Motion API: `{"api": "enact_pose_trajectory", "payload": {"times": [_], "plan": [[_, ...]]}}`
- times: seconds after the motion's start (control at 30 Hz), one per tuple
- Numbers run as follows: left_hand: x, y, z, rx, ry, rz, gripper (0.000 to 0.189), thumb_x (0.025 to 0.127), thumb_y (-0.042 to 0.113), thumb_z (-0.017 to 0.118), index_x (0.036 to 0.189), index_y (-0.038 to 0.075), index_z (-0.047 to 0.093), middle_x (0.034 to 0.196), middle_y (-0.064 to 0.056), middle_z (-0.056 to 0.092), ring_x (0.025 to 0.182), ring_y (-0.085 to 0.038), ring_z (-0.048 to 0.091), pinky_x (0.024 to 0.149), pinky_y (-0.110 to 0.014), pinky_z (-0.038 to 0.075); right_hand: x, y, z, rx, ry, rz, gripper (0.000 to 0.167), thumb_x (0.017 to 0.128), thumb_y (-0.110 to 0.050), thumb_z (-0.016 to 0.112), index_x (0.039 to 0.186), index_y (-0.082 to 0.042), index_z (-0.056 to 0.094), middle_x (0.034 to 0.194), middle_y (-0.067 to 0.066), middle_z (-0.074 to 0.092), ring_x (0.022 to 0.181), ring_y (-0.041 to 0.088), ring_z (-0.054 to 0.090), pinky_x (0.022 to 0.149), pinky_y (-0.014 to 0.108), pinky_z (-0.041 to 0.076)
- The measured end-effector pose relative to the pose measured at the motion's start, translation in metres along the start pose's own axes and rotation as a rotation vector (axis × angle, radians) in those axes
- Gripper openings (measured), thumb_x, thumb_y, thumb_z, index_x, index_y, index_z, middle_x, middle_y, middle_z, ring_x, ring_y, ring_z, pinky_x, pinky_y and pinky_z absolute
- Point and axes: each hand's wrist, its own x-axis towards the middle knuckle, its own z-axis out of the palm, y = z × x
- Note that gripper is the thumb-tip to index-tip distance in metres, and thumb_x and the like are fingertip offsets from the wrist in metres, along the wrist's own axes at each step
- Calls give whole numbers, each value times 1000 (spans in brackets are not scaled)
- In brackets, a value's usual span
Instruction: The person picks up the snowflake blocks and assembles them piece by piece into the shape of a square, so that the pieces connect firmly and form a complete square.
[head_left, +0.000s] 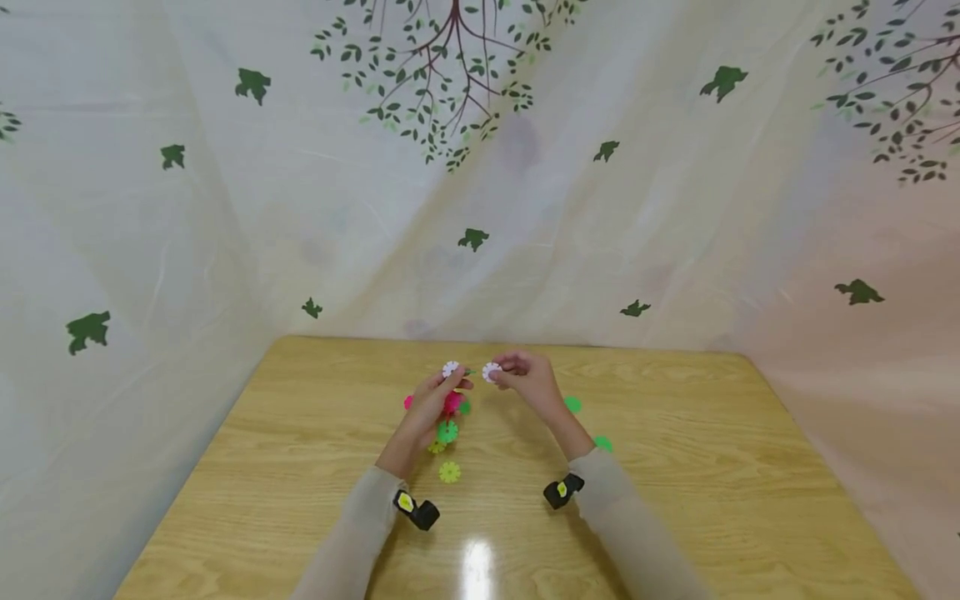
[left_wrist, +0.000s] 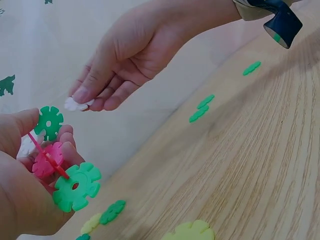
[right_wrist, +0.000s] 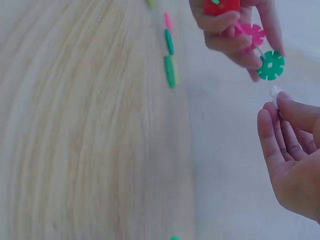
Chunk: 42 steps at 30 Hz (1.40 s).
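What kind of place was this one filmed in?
Probably an indoor recording booth, though I can't be sure: a wooden table before a creased cloth backdrop printed with leafy branches, and small black wrist cameras on the person.

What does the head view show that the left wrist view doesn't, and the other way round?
Only the head view: the tree branches printed on the backdrop and the camera on the left wrist.

Only the left wrist view: the notched face of the green disc by the left thumb.

Both: the left hand holding joined discs, the right hand pinching a white disc, and a yellow disc on the wooden table.
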Motion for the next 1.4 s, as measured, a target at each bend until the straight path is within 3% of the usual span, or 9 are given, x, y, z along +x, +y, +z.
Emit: {"api": "enact_pose_trajectory", "payload": {"times": [0.2,0.43,0.63,1.13,1.4], "plan": [[1,-3,3,-6,-13,6,40,103,36,61,126,3,65,91,4,67,66,-7,54,51,-15,44,-4,-6,6,40,41,-8,22,87,6,75,107,14,69,94,29,71,69,6,68,65,23,61],[-1,-3,7,-10,-1,17,27,101,36,65,107,10,67,89,5,67,62,-7,53,51,-16,42,-7,-9,12,58,104,-10,20,85,6,77,103,15,71,92,32,70,66,6,67,63,22,61],[-2,-2,11,17,-8,37,35,100,37,66,114,6,67,91,4,67,63,-6,54,51,-17,43,-10,-10,11,84,136,-43,21,86,5,77,104,15,71,95,35,70,67,7,67,65,24,62],[-3,1,13,57,-51,33,29,100,36,67,109,8,68,92,0,70,60,-4,53,54,-17,45,-11,-13,-2,82,103,-15,16,85,6,78,98,14,73,95,24,76,65,9,70,64,26,62],[-4,5,17,56,-51,33,35,101,36,64,115,4,66,90,4,67,58,-3,50,52,-16,42,-10,-16,-2,160,124,19,19,85,6,78,100,16,72,91,15,78,64,11,71,65,26,62]]}}
